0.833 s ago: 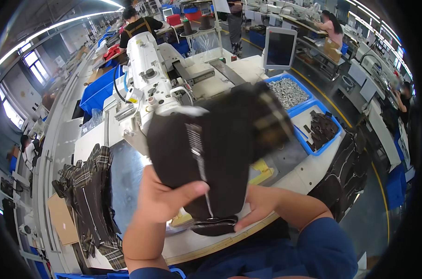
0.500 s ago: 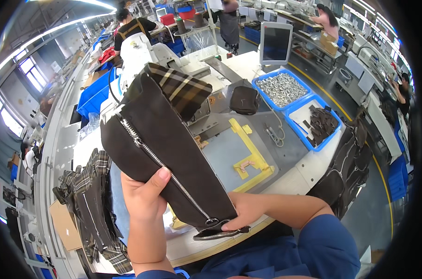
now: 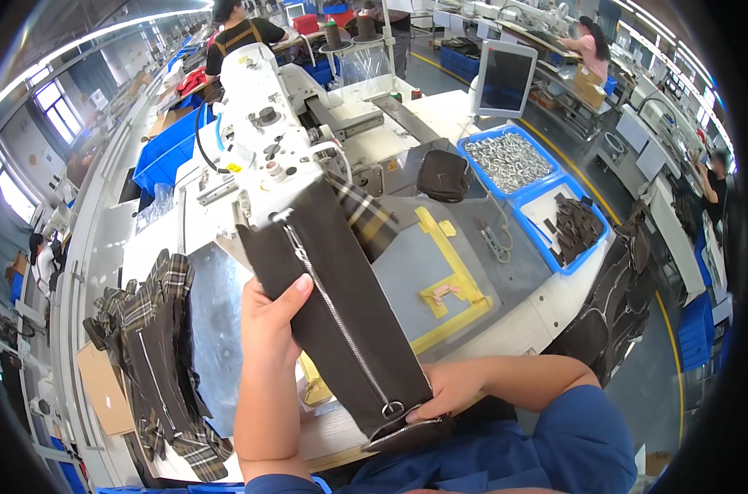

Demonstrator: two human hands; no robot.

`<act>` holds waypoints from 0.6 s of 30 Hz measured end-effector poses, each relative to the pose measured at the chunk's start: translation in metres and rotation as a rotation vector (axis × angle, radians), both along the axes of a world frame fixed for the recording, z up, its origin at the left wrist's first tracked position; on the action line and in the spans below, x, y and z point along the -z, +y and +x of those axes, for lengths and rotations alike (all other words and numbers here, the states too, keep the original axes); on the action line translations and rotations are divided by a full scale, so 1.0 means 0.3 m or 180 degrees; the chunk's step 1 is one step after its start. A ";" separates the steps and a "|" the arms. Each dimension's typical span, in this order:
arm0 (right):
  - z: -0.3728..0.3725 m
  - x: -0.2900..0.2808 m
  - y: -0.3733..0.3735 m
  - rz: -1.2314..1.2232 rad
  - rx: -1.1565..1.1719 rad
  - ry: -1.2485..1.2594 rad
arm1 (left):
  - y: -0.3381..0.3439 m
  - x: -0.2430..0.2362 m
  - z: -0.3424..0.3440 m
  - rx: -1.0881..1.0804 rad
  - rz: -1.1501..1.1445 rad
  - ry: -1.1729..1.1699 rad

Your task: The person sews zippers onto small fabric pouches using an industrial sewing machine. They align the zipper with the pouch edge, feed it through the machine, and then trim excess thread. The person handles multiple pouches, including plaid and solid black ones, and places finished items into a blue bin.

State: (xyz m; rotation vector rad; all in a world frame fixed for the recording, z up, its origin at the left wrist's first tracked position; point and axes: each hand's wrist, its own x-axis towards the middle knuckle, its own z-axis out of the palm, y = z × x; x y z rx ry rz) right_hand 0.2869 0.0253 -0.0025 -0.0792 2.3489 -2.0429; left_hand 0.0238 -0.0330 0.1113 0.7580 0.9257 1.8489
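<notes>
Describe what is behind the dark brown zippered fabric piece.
Behind the dark brown zippered fabric piece, brown plaid cloth and a white sewing machine show partly; their covered parts cannot be seen.

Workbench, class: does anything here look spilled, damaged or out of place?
Nothing looks clearly spilled or damaged; the held zippered piece shows no visible tear, and metal fittings lie in a blue tray. Only the plaid-and-dark fabric pile at left looks untidy: crumpled, uneven, partly covering the cardboard.

The cloth piece (image 3: 349, 317) is in front of the sewing machine (image 3: 263, 123), partly over the table (image 3: 518, 333). To its left lies a cloth pile (image 3: 153, 362). To its right, rings (image 3: 510, 160) sit in one tray (image 3: 479, 173) and strips (image 3: 577, 226) in the nearer tray (image 3: 588, 254), with a screen (image 3: 504, 78) behind both.
</notes>
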 end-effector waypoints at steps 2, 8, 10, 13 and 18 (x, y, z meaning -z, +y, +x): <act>-0.022 -0.028 0.049 0.0671 -0.0101 -0.0492 | 0.009 0.025 -0.012 0.0061 -0.0172 -0.0055; -0.155 -0.172 0.226 0.1030 0.1578 -0.0347 | 0.021 0.107 0.027 0.0316 -0.0538 0.1099; -0.223 -0.249 0.243 -0.0310 0.2087 0.0114 | 0.018 0.113 0.029 0.0366 -0.0633 0.1366; -0.287 -0.327 0.273 -0.0502 0.1882 0.0527 | 0.002 0.111 0.024 0.0252 -0.0700 0.1364; -0.300 -0.296 0.271 0.0322 0.1990 0.0912 | 0.009 0.109 0.041 0.0132 -0.0650 0.1136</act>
